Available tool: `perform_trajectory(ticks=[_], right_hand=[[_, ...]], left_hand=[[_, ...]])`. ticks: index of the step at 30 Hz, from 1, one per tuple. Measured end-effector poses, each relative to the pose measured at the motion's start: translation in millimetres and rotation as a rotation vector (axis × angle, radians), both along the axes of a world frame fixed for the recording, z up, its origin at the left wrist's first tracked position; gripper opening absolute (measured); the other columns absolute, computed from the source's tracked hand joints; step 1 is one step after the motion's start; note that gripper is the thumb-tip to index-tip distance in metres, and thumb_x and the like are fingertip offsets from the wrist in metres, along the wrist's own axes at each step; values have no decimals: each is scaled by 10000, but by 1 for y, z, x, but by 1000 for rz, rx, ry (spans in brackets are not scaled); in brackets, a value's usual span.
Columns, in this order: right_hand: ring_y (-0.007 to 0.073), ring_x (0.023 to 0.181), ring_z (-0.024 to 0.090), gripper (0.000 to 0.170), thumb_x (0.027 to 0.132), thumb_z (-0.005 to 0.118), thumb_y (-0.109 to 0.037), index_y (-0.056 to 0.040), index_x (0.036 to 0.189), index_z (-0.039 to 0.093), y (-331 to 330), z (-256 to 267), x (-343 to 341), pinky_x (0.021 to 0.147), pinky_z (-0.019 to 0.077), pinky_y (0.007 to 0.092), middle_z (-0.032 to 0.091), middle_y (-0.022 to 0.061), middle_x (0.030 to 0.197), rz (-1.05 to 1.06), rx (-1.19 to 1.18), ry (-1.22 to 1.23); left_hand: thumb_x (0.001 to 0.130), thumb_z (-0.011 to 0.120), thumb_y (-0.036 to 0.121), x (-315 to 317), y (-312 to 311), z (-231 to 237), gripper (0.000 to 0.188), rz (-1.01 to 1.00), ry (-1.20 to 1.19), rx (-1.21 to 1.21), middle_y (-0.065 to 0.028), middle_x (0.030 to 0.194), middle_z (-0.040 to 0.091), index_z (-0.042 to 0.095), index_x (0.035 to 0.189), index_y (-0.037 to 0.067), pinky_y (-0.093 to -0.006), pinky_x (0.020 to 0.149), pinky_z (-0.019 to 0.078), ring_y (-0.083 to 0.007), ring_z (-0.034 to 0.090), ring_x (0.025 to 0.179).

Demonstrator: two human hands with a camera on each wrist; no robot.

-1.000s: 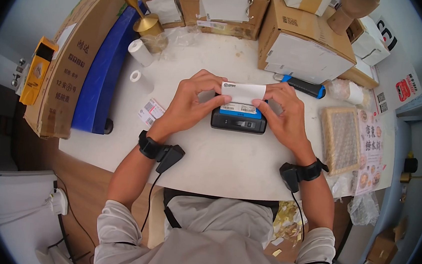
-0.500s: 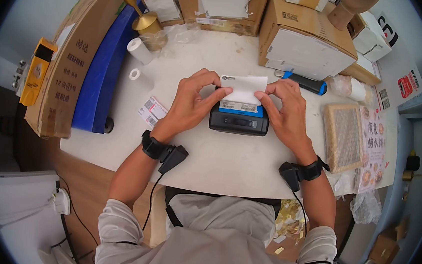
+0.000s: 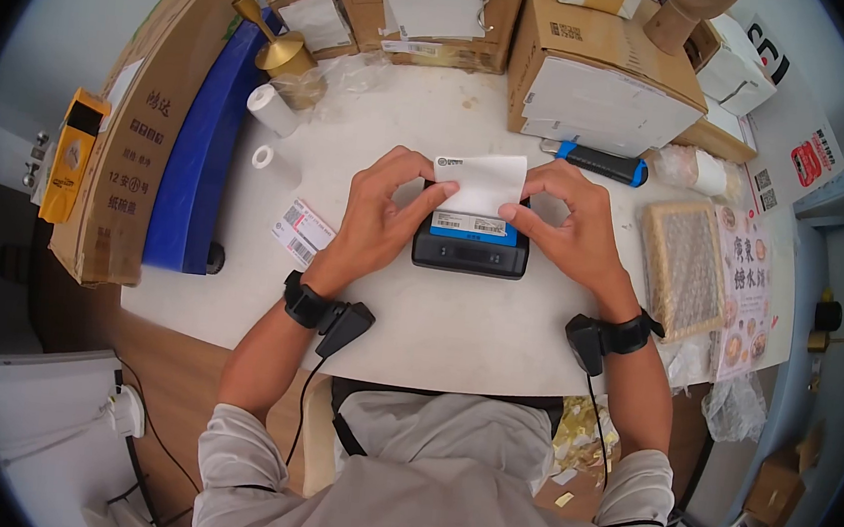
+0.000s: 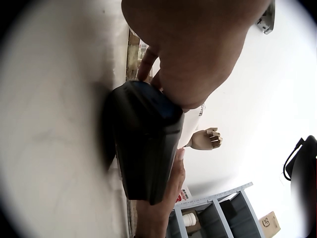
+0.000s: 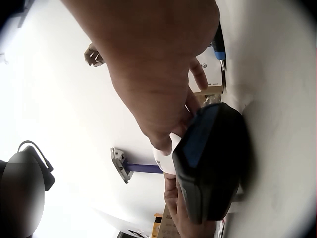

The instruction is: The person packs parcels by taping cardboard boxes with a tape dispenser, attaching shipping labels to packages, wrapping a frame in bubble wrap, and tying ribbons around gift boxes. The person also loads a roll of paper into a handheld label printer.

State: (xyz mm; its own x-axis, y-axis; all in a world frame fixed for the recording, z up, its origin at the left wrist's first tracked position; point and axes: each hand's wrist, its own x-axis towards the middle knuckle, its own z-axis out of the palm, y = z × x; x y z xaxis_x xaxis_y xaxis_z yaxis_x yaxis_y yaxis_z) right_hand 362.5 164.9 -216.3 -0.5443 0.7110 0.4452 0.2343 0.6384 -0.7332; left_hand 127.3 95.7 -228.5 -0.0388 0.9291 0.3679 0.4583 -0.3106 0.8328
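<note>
A black device [image 3: 470, 257] with a blue top panel rests on the table, and a white printed paper [image 3: 480, 178] stands up at its back. The left hand [image 3: 383, 210] pinches the paper's left edge, thumb in front and fingers behind. On the other side, the right hand [image 3: 571, 226] has its thumb at the paper's lower right and curled fingers behind it. In the left wrist view the left hand [image 4: 193, 49] is above the device [image 4: 143, 148]. The right wrist view shows the right hand [image 5: 153, 74] beside the device [image 5: 213, 163] and the white paper [image 5: 166, 158].
On the white table [image 3: 436, 335] lie a shipping label [image 3: 304, 232], white rolls [image 3: 273, 110], a blue-black cutter [image 3: 596, 162] and a wrapped woven panel [image 3: 684, 271]. Cardboard boxes [image 3: 616, 50] line the back. A blue object [image 3: 195, 163] and a long carton stand at left.
The paper rose from a folded-over position to more upright, held by both hands. Over the last half second the right thumb slid down along its right side.
</note>
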Motion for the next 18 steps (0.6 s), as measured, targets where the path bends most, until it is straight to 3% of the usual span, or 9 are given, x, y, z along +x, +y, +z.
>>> perform_trajectory(ticks=[6, 11, 13, 18], right_hand=[[278, 919, 651, 170, 801, 807, -145, -16, 875, 724, 7, -11, 1, 819, 505, 361, 719, 123, 934, -19, 119, 14], [277, 966, 655, 150, 810, 801, -127, -17, 880, 727, 7, -6, -1, 849, 510, 366, 724, 118, 963, -73, 102, 9], [276, 987, 656, 140, 815, 796, -120, -17, 881, 728, 7, -4, 0, 859, 511, 363, 727, 114, 972, -66, 76, 5], [282, 982, 667, 135, 845, 775, -122, -18, 915, 724, 9, -9, 0, 884, 516, 377, 741, 139, 1040, -57, 78, 1]], left_hand=[[853, 769, 89, -5, 4, -1, 152, -31, 31, 47, -132, 976, 704, 717, 953, -13, -325, 786, 499, -232, 642, 872], [819, 795, 85, -9, 4, 3, 184, -97, 41, 59, -138, 1065, 726, 757, 979, 2, -348, 870, 513, -244, 654, 969], [813, 791, 58, -10, 4, 0, 199, -141, 87, 59, -135, 1079, 728, 757, 1003, 12, -351, 961, 482, -259, 644, 1050], [836, 768, 50, -4, 3, 0, 134, -122, 82, 129, -140, 1071, 722, 719, 947, -6, -356, 937, 488, -270, 646, 1024]])
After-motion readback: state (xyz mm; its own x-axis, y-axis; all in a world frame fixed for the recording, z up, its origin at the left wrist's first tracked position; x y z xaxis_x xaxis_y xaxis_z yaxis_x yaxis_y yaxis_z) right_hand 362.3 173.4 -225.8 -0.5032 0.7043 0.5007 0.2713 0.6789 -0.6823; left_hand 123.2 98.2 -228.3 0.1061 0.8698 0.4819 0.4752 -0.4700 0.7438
